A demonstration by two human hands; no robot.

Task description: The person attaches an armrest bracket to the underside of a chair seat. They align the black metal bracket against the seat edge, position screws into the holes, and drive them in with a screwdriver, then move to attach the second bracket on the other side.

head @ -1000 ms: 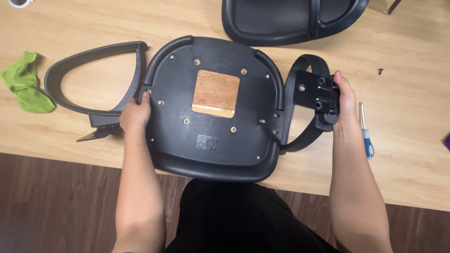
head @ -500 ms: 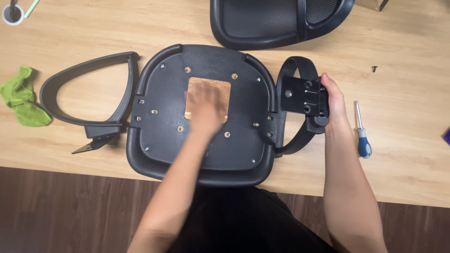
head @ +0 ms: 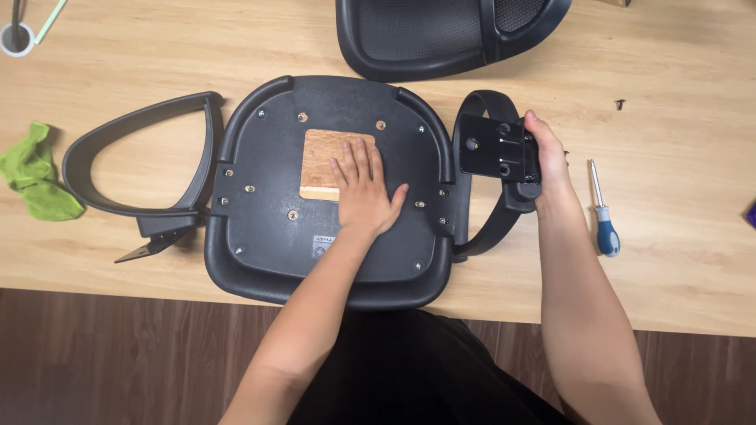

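An upside-down black chair seat lies on the wooden table, with a bare wooden square showing in its middle. My left hand rests flat on the seat bottom, fingers partly over the wooden square. My right hand grips a black metal mounting plate at the seat's right side, above a black armrest loop fixed to the seat edge. Another black armrest lies against the seat's left side.
A blue-handled screwdriver lies to the right of my right arm. A small dark screw sits farther back. A black chair backrest lies at the back. A green cloth is at the left edge, a white cup at the corner.
My left hand moved from the seat's left rim to the middle and now lies flat there. My right hand keeps hold of the metal plate.
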